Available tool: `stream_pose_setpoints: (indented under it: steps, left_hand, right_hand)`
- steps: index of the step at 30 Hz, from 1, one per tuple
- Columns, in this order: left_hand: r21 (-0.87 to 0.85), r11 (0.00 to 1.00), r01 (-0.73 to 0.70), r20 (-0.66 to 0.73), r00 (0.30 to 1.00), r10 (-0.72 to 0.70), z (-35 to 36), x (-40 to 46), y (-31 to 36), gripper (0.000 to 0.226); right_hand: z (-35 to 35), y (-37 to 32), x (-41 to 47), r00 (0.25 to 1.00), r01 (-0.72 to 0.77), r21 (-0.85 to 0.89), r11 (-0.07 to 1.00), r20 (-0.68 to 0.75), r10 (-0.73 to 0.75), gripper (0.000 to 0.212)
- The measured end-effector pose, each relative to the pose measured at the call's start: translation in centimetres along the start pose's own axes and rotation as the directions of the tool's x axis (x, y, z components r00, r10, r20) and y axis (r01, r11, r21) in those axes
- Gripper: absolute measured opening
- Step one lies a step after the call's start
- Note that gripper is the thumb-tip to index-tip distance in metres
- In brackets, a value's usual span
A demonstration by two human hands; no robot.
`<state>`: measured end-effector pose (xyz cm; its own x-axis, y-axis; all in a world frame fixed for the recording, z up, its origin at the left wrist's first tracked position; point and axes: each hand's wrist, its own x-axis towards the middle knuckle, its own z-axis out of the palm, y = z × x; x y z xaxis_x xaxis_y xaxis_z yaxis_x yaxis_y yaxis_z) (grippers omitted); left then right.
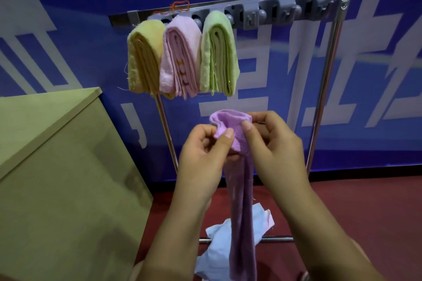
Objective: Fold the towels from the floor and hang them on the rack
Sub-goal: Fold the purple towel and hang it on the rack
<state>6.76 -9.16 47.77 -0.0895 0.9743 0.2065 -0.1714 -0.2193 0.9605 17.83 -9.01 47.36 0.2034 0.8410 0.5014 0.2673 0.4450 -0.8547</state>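
A purple towel [242,207] hangs lengthwise between my hands, its top fold bunched at chest height below the rack. My left hand [201,157] pinches its upper left edge and my right hand [274,143] pinches the upper right edge. Three folded towels hang side by side on the left end of the rack's grey clip bar [280,12]: a yellow towel [142,59], a pink towel [180,59] and a green towel [219,55]. A light blue towel [219,253] lies crumpled on the red floor under the purple one.
The rack stands on chrome legs [324,89] against a blue wall with white shapes. Several grey clips to the right of the green towel hold nothing. A tan cabinet [57,166] stands close on the left. A chrome base bar [276,238] crosses the floor.
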Motion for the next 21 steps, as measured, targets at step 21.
stream_pose_setpoints:
  steps: [21]
  left_hand:
    - [0.123, 0.987, -0.106, -0.016, 0.994, 0.109, -0.5, -0.9, 0.8, 0.018]
  right_hand:
    - [0.6, 0.0, -1.2, 0.980, 0.160, 0.029, 0.987, 0.111, -0.162, 0.018]
